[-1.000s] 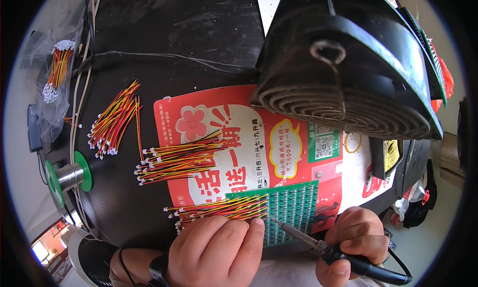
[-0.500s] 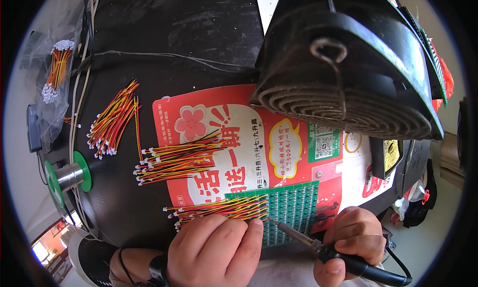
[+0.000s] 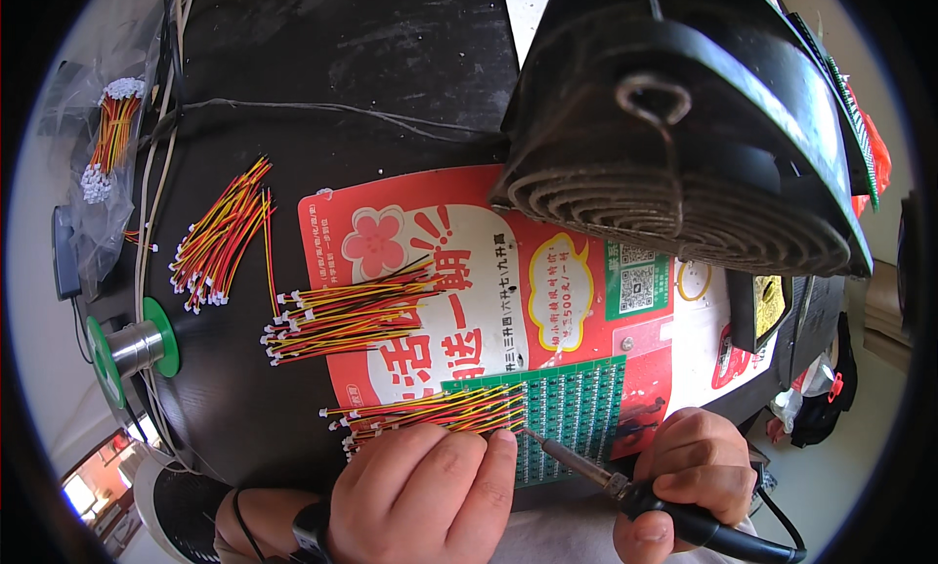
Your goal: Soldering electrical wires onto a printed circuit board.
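A green circuit board [image 3: 576, 412] lies near the table's front edge, with rows of small parts. Wires [image 3: 420, 410] in red, yellow and black, with white plugs at their left ends, cross its left side. My left hand [image 3: 425, 491] is closed over these wires, its index fingertip pressing by their right ends; what the other fingers grip is hidden. My right hand [image 3: 694, 471] is wrapped round the black handle of a soldering iron [image 3: 576, 461]. Its tip points left and meets the board close to my left fingertip, at the wire ends.
Two more wire bundles lie left of the board, one [image 3: 352, 315] on a red and white printed sheet [image 3: 469, 188], another [image 3: 225, 241] on the dark table. A solder spool [image 3: 137, 349] stands at left. A large black fan-like unit [image 3: 674, 144] with a round grille overhangs the right. A yellow sponge [image 3: 770, 305] sits below it.
Both hands hold nearly the same places. The soldering iron has shifted very slightly, its tip still at the wire ends.
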{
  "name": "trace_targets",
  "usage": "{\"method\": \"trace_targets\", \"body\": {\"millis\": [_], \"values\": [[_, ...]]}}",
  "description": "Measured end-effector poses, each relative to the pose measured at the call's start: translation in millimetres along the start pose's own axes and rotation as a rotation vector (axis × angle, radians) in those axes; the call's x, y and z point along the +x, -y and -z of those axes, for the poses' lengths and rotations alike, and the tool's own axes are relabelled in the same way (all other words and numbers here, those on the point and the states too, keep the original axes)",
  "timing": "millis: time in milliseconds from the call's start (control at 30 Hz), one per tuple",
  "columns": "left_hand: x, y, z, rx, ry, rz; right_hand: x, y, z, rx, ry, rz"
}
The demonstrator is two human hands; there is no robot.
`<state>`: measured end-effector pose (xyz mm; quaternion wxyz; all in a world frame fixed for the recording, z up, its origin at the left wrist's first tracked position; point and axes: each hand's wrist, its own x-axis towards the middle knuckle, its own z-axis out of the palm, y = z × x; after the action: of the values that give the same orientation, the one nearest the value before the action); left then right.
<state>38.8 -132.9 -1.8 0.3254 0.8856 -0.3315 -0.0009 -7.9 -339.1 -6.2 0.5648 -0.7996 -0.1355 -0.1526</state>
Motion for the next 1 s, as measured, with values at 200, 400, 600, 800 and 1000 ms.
{"method": "trace_targets", "body": {"millis": [200, 400, 600, 800, 1000], "values": [[-0.1, -1.0, -0.2, 0.012, -0.002, 0.01, 0.1, -0.7, -1.5, -0.005, 0.0, 0.003], [-7.6, 10.8, -9.0, 0.119, -0.037, -0.069, -0.6, -0.8, -2.2, 0.003, -0.061, 0.024], [-7.5, 11.7, -9.2, 0.127, -0.033, -0.085, 0.9, -1.1, -1.7, -0.006, -0.007, 0.02], [-2.6, 3.7, -2.8, 0.09, 0.005, -0.043, -1.2, -5.4, -11.7, -0.008, -0.135, 0.073], [-3.5, 20.9, -13.3, 0.075, -0.15, -0.298, 1.7, -2.2, -9.7, 0.004, -0.154, 0.081]]}}
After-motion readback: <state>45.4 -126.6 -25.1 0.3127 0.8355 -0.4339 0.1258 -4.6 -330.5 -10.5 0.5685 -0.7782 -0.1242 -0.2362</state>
